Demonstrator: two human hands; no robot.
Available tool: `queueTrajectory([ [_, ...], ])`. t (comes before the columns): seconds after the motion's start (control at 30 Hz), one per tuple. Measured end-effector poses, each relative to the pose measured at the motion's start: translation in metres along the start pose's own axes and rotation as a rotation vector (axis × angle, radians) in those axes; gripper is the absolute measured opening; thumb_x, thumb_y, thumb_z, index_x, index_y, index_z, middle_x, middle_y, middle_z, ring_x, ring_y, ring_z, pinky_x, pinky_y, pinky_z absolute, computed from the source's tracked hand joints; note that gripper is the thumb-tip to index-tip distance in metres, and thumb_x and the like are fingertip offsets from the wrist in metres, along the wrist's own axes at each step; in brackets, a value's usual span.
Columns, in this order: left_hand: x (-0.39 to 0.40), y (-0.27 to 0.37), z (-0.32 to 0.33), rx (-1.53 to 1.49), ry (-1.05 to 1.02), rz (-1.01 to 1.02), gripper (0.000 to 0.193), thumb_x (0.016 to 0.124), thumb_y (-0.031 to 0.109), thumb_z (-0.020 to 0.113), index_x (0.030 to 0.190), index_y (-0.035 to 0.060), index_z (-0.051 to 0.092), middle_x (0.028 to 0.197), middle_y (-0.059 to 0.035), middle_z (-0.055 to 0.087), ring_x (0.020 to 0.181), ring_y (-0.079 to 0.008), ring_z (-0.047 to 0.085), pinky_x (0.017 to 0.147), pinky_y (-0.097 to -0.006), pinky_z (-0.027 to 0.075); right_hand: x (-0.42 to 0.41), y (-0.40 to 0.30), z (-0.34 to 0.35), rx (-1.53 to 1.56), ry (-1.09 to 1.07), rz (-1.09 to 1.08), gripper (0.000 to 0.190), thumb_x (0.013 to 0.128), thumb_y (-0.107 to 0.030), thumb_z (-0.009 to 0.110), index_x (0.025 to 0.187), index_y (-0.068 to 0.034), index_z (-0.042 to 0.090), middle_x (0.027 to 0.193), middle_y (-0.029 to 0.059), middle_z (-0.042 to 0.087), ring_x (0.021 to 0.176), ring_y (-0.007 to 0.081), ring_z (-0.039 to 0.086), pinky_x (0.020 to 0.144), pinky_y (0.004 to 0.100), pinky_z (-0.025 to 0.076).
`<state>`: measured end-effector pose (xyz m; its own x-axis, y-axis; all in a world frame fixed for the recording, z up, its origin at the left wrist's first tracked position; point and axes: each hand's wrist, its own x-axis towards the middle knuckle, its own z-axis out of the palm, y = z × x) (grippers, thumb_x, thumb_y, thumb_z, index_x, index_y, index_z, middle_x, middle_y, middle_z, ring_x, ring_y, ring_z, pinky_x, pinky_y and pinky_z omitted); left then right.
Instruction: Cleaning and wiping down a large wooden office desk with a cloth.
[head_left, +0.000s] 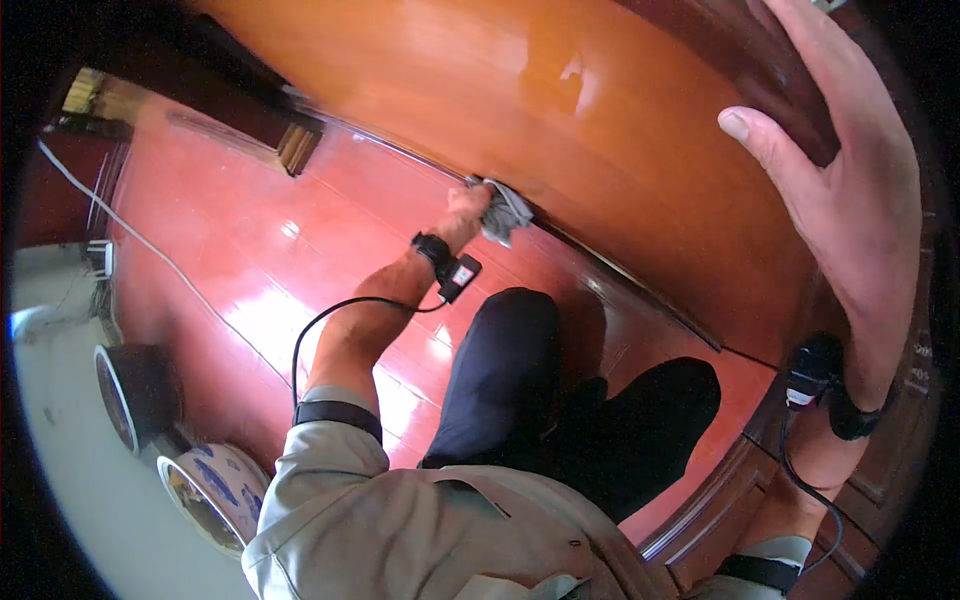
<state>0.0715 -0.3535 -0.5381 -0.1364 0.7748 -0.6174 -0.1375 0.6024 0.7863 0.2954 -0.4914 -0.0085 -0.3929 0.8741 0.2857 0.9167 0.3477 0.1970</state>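
Note:
My left hand (471, 201) grips a crumpled grey cloth (508, 215) low down, where a glossy orange-brown wooden panel (600, 142) meets a dark strip along its lower edge. The cloth lies against that edge, and its loose part hangs towards the floor. My fingers are partly hidden behind the cloth and wrist. Raised on the right, my right hand (847, 172) has its thumb spread wide and holds nothing that I can see. Its fingertips run out of the top of the picture. Dark reddish-brown wood (772, 67) lies behind it; contact is hard to judge.
Shiny red floor (225, 247) spreads under my bent knees (510, 367). A pale cable (180, 274) crosses it at left. Near the wall stand a dark pot (139, 397) and a blue-and-white ceramic pot (225, 487). A dark wooden furniture base (300, 146) juts out at upper left.

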Motion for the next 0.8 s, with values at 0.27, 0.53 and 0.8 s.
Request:
queueTrajectory([
  [0.27, 0.028, 0.114, -0.079, -0.392, -0.048, 0.474, 0.031, 0.090, 0.002, 0.066, 0.121, 0.0010, 0.059, 0.106, -0.0128, 0.070, 0.089, -0.0296, 0.070, 0.076, -0.0459, 0.060, 0.010, -0.004, -0.011, -0.042, 0.022, 0.015, 0.060, 0.089, -0.024, 0.075, 0.142, -0.004, 0.056, 0.145, 0.0186, 0.056, 0.134, 0.0324, 0.054, 0.111, 0.0440, 0.045],
  [0.53, -0.106, 0.275, -0.081, -0.473, 0.182, 0.735, 0.054, 0.085, 0.005, 0.070, 0.135, -0.0013, 0.050, 0.116, -0.0122, 0.066, 0.100, -0.0247, 0.067, 0.085, -0.0390, 0.057, 0.014, -0.003, 0.009, 0.033, 0.141, -0.014, 0.059, 0.089, -0.025, 0.076, 0.140, -0.003, 0.058, 0.143, 0.0193, 0.058, 0.132, 0.0330, 0.055, 0.109, 0.0435, 0.045],
  [0.8, -0.212, 0.275, -0.023, -0.001, 0.477, 1.178, 0.060, 0.092, 0.017, 0.074, 0.144, 0.0033, 0.047, 0.125, -0.0128, 0.063, 0.108, -0.0202, 0.063, 0.093, -0.0346, 0.054, 0.030, -0.017, 0.033, 0.157, 0.365, -0.122, 0.041, 0.089, -0.017, 0.071, 0.128, -0.004, 0.067, 0.130, 0.0203, 0.065, 0.125, 0.0364, 0.059, 0.104, 0.0479, 0.046],
])
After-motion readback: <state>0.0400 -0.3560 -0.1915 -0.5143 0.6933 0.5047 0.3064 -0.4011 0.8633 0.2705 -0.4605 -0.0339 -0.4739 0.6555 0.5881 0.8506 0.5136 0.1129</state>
